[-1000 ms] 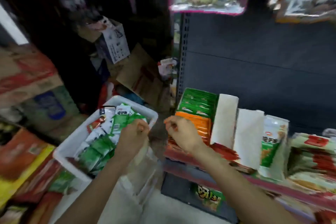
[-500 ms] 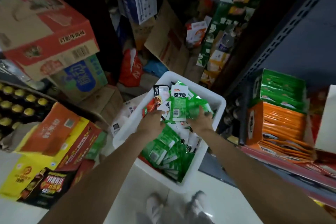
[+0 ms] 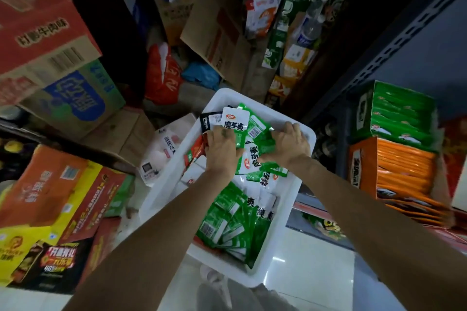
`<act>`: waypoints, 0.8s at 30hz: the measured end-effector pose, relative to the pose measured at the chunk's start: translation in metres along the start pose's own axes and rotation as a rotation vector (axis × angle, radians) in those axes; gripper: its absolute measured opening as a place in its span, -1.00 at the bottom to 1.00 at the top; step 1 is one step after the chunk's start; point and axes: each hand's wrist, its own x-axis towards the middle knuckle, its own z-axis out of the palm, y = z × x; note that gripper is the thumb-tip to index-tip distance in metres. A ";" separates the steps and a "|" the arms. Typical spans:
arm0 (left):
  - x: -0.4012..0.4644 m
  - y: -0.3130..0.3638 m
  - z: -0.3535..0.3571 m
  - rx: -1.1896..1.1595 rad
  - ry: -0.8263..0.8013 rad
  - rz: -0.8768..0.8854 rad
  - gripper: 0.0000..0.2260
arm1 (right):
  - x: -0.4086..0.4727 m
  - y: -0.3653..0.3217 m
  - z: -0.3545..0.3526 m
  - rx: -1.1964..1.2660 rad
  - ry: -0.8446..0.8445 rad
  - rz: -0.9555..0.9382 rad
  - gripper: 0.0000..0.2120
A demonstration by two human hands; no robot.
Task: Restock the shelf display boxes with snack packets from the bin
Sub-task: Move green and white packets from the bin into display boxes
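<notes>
Cartons (image 3: 48, 40) stood stacked at left, their print blurred. In the white bin (image 3: 164, 192), the left hand (image 3: 222, 153) and right hand (image 3: 286, 145) both curled around green snack packets (image 3: 252, 156), fingertips buried. The orange display box (image 3: 396, 171) on the shelf was smeared at right.

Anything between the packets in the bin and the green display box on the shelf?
Nothing visible blocks it. Both hands, left hand and right hand, are on the green packets inside the white bin. The green display box sits open-topped to the right, above the orange display box.
</notes>
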 end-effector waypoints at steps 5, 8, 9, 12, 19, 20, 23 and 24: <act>0.010 0.010 -0.002 -0.014 -0.037 -0.293 -0.22 | -0.009 0.010 -0.010 0.259 -0.112 0.117 -0.33; 0.008 0.001 -0.002 0.045 -0.048 -0.302 -0.25 | -0.020 0.017 -0.009 0.607 -0.021 0.299 -0.36; 0.007 -0.002 -0.003 0.079 -0.053 -0.305 -0.26 | -0.025 0.017 -0.008 0.688 0.006 0.338 -0.39; 0.003 -0.012 -0.007 0.017 -0.026 -0.255 -0.42 | -0.036 0.016 -0.002 0.775 0.070 0.392 -0.47; -0.028 0.004 -0.052 -0.511 -0.007 -0.192 -0.58 | -0.080 0.017 -0.028 1.638 0.291 0.587 -0.92; -0.031 0.012 -0.057 -0.582 -0.067 -0.149 -0.57 | -0.086 0.016 -0.034 1.711 0.296 0.566 -0.93; -0.042 0.046 -0.068 -0.868 -0.213 -0.083 -0.58 | -0.103 0.014 -0.049 1.742 0.316 0.454 -0.87; -0.047 0.060 -0.073 -0.943 -0.239 -0.088 -0.57 | -0.109 0.015 -0.052 1.716 0.338 0.411 -0.89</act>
